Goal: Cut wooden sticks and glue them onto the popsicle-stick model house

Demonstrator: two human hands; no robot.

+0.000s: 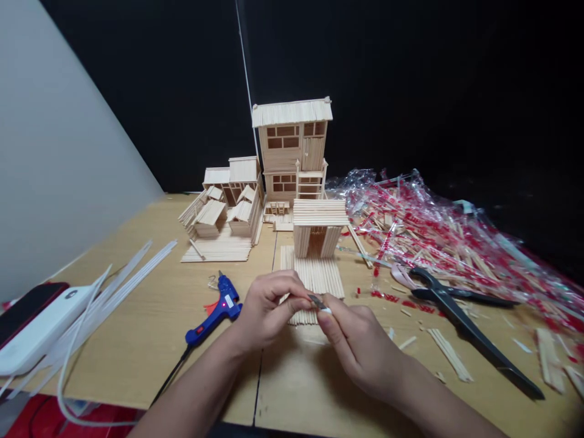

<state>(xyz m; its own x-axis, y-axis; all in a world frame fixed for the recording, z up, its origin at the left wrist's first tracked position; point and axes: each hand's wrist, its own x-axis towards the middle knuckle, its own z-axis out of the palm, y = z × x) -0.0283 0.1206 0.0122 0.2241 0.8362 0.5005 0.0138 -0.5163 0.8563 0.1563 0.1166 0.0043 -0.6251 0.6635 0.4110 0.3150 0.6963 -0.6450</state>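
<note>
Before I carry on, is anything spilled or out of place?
Yes, the heap of crumpled red-and-clear plastic wrappers and pale wooden sticks looks spilled: it sprawls loosely across the right of the wooden table, beside black scissors.

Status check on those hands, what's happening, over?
Left hand pinched closed, contents unclear. Right hand gripping small blade. Stick-built hut just beyond. Blue glue gun at left, clear of both.

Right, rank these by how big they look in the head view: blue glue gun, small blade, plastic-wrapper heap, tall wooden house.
Largest to smallest:
Plastic-wrapper heap
Tall wooden house
Blue glue gun
Small blade
</note>
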